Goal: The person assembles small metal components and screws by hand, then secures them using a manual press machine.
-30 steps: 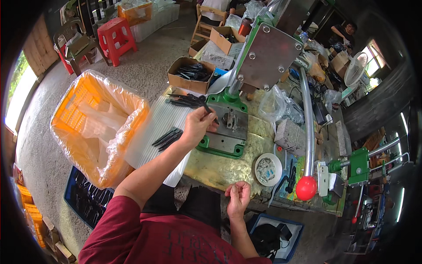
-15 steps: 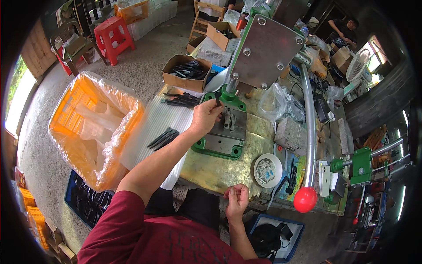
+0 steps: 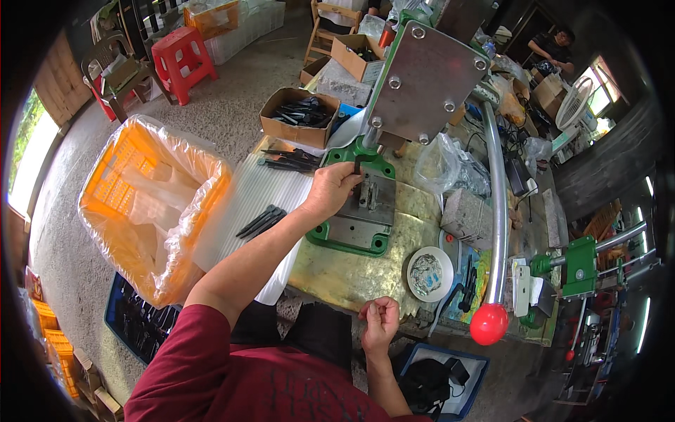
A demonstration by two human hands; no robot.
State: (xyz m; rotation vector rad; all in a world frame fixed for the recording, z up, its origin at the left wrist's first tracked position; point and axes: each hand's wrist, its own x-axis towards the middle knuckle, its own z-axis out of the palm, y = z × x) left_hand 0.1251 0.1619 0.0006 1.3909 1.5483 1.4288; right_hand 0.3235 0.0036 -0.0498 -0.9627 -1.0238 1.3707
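My left hand (image 3: 332, 191) reaches over the green base (image 3: 318, 232) of a hand press, its fingers pinching a slim black plastic piece (image 3: 357, 166). The piece stands up beside the metal fixture (image 3: 369, 194) under the press head (image 3: 422, 84); my fingers hide its lower end, so I cannot tell whether it sits in the fixture. Near the bench's front edge hovers my right hand (image 3: 380, 325), its fingers curled together; anything inside them is hidden. Several similar black pieces (image 3: 261, 221) lie on a ribbed translucent sheet (image 3: 232, 204) left of the press, with more (image 3: 290, 160) farther back.
A long lever with a red knob (image 3: 489, 324) hangs at the right. Near it are a white bowl of small metal parts (image 3: 429, 274) and a concrete block (image 3: 467, 216). An orange crate lined with plastic (image 3: 219, 184) stands left; a cardboard box of black parts (image 3: 330, 133) sits behind.
My left hand has shifted slightly right with the black piece, which now stands closer to the fixture. My right hand stays where it was.
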